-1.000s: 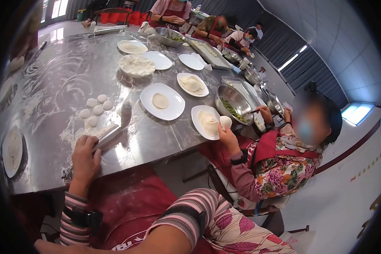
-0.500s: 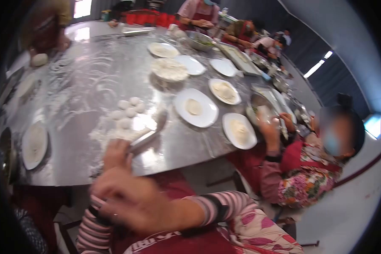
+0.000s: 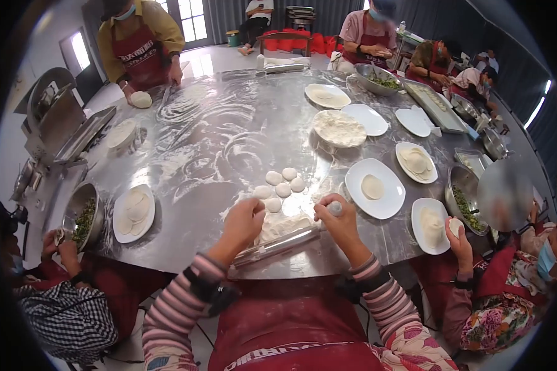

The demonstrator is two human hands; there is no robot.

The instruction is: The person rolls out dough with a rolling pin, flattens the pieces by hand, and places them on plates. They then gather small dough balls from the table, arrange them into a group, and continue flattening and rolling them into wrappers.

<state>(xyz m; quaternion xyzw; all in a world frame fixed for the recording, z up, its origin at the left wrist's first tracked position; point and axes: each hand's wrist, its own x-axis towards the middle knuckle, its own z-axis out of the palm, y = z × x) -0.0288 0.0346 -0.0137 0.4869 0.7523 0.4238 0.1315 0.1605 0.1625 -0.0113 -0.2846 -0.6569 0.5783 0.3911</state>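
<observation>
My right hand is closed at the right end of a metal rolling pin, with a pale, rounded handle end showing at the fingers. The pin lies slantwise near the table's front edge. To its left, my left hand is held with fingers curled, just above the floured surface; whatever might be inside is hidden. Between my hands is a patch of loose flour. Just beyond it sits a cluster of several small dough balls. A white plate with one round wrapper stands right of them.
A heap of flour and several plates stand on the right of the steel table. Bowls of green filling flank me, beside seated co-workers. Across the table, a person's hand touches a dough lump.
My view has swung left and levelled. My right hand has left my left forearm and moved to the rolling pin; my hands are now apart. The co-worker on the right holds up a wrapper.
</observation>
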